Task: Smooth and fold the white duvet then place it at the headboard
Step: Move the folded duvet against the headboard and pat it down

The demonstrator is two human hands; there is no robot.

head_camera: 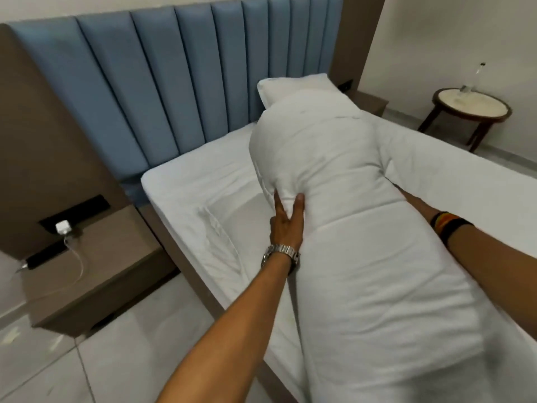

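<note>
The white duvet (348, 228) is a long folded bundle, and I hold it lengthwise over the bed's near edge. Its far end is raised and bulges toward the blue padded headboard (174, 82). My left hand (286, 219), with a metal watch at the wrist, grips the bundle's left side with the fingers spread into the fabric. My right hand (411, 200) reaches under the right side; its fingers are hidden beneath the duvet, and only the wrist with dark bands shows. A white pillow (293, 85) leans against the headboard behind the bundle.
The mattress (186, 184) has a white fitted sheet. A brown nightstand (96, 257) with a white charger (62, 228) and cable stands at the left. A round side table (472, 106) with a glass bottle is at the far right. The floor is pale tile.
</note>
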